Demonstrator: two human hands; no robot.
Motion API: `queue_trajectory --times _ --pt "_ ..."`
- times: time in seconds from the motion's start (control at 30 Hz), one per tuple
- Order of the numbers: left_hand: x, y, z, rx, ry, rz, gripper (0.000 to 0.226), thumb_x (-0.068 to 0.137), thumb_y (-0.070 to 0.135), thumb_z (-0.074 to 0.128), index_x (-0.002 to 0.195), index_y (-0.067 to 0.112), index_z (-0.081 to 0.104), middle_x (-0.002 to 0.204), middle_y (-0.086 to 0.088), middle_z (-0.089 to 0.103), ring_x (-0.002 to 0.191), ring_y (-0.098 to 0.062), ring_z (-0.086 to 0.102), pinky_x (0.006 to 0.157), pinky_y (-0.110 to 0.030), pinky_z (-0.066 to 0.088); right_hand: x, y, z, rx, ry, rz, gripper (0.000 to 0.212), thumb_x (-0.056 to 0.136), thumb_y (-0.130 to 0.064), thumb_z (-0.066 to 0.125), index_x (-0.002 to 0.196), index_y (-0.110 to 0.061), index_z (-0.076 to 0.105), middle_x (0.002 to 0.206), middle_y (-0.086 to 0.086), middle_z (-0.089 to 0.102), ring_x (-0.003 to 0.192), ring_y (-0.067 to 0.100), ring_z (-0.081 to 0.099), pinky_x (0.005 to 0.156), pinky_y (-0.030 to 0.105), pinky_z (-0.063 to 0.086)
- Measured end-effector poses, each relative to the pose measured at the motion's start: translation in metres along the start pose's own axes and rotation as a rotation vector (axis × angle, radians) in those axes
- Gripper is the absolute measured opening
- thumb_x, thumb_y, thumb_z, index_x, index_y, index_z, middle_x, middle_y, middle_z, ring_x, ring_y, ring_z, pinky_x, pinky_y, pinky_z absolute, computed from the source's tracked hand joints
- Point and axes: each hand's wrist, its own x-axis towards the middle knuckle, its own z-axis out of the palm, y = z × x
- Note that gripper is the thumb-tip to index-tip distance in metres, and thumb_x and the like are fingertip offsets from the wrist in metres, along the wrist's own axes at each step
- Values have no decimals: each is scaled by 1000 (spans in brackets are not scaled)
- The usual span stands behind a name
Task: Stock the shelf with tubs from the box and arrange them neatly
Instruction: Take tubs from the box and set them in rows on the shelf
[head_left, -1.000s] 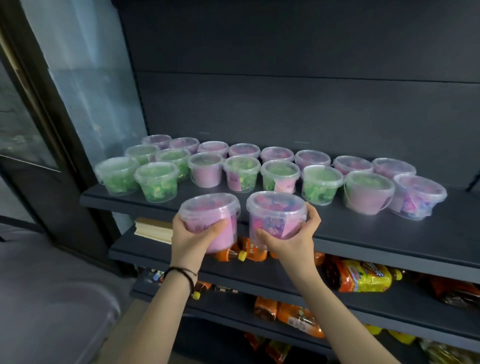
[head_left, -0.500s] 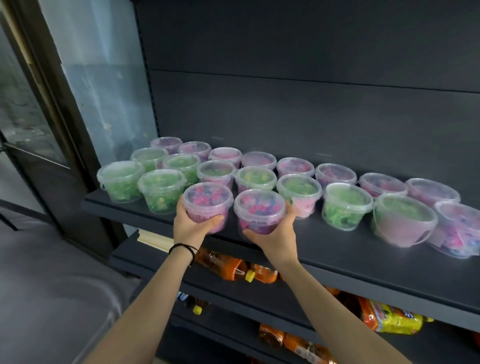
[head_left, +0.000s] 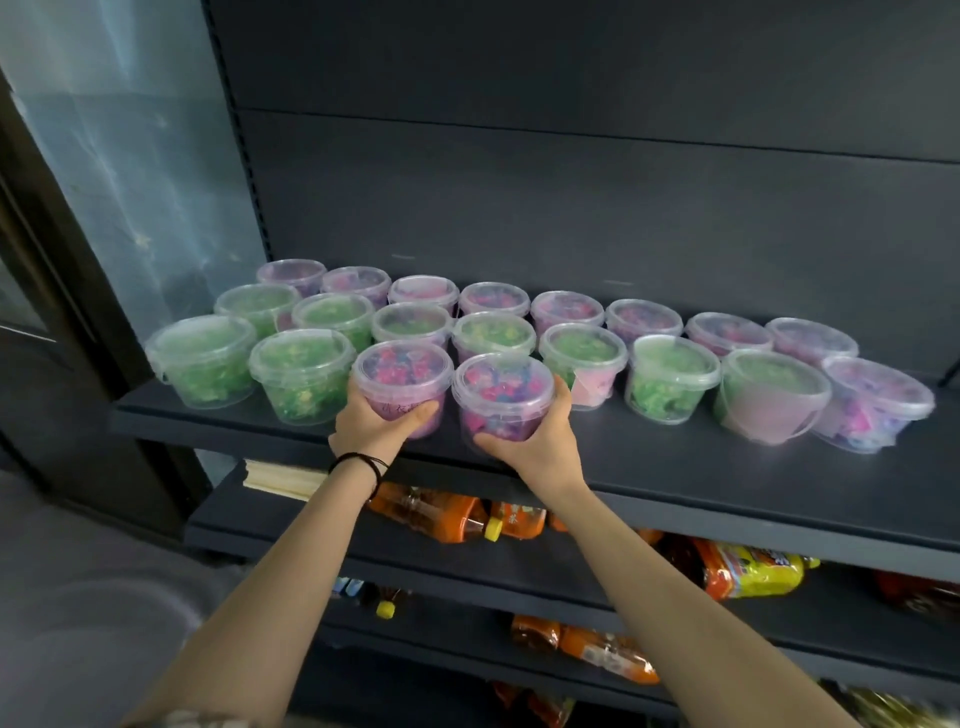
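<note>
Two bare arms reach up to the shelf (head_left: 727, 467). The left wrist wears a black band (head_left: 363, 462). Below the shelf are two lower shelves (head_left: 519, 566) with orange bottles (head_left: 431, 512) lying on their sides, too overlapped to count, and one yellow-orange pack (head_left: 748, 571).

At the shelf's front edge, the left hand (head_left: 371, 423) has its grip curled round one pink tub (head_left: 402, 374), thumb across the front wall. The right hand (head_left: 540, 447) has its grip round a second pink one, the right tub (head_left: 501, 395), fingers wrapped on its right side. The two stand upright, side by side, lids almost touching. Whether their bases rest on the shelf I cannot tell.

In line with them, toward the shelf's left end, stand two front green tubs (head_left: 301, 379), making a front row of four.

Further in runs a middle row (head_left: 493, 338) of eight: seven show green through the lid, and the last one, toward the shelf's right end, is pink.

Against the shelf's back panel is the back row (head_left: 566, 312) of eight pink ones.

That makes twenty tubs in all: nine green, eleven pink, every one lidded and upright.
</note>
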Motion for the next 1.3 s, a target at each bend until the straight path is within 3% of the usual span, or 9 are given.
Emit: queue_trajectory --times 0.1,0.23,0.4,0.53,0.77,0.93,1.1,1.23,1.3 --pt "-12 -6 -12 -183 -102 14 115 41 71 82 139 30 38 140 2 50 127 -20 48 108 -47 39 -10 -2 -15 68 -72 14 128 60 -35 90 152 -23 3 151 -2 35 137 16 37 112 40 36" --pt "-62 -3 -16 -385 -19 -36 82 75 33 80 143 17 37 146 -6 42 130 -20 43 102 -33 37 -37 0 -43 100 -11 21 97 75 -34 81 150 -21 21 141 -4 44 122 14 49 99 31 45" --pt "-118 24 2 -532 -13 28 39 81 20 73 115 18 54 114 -2 64 95 -6 60 89 -30 47 -75 16 -100 153 159 8 53 86 -30 70 133 -22 46 116 -6 59 106 11 59 89 31 53" --pt "-174 51 40 -556 -99 87 27 83 14 72 107 17 59 102 -2 67 91 -4 62 82 -23 50 -114 47 -167 154 206 -4 40 88 -26 68 125 -23 53 109 -3 63 99 6 61 77 14 50" --pt "-310 32 149 -325 -172 83 34 82 24 73 113 20 59 114 5 63 106 -12 59 91 -31 46 -201 145 -309 68 172 48 45 84 -24 73 124 -23 52 108 -4 63 99 11 61 75 17 51" --pt "-410 5 225 -266 -199 -62 32 82 25 73 109 25 57 116 6 60 108 -13 57 87 -27 44 -259 231 -392 -70 61 214 47 83 -30 73 124 -25 50 110 -5 62 102 11 60 79 21 49" --pt "-475 -38 264 -77 -287 -160 38 81 28 74 114 21 57 121 2 58 109 -15 56 85 -24 42 -297 301 -419 -110 -34 385 47 83 -27 74 123 -22 50 105 -8 62 92 2 60 69 12 48" --pt "-495 -85 294 88 -334 -264 44 80 27 76 118 16 58 122 -3 59 110 -19 56 87 -26 42 -317 374 -411 -130 -81 559 48 80 -28 77 120 -18 53 113 5 65 99 20 64 86 37 53" --pt "-502 -113 316 164 -385 -327 51 80 30 75 124 15 55 127 -5 58 113 -22 55 87 -28 41 -329 414 -401 -149 -101 657 53 81 -29 76 126 -14 52 115 6 63 101 21 62 85 34 50"
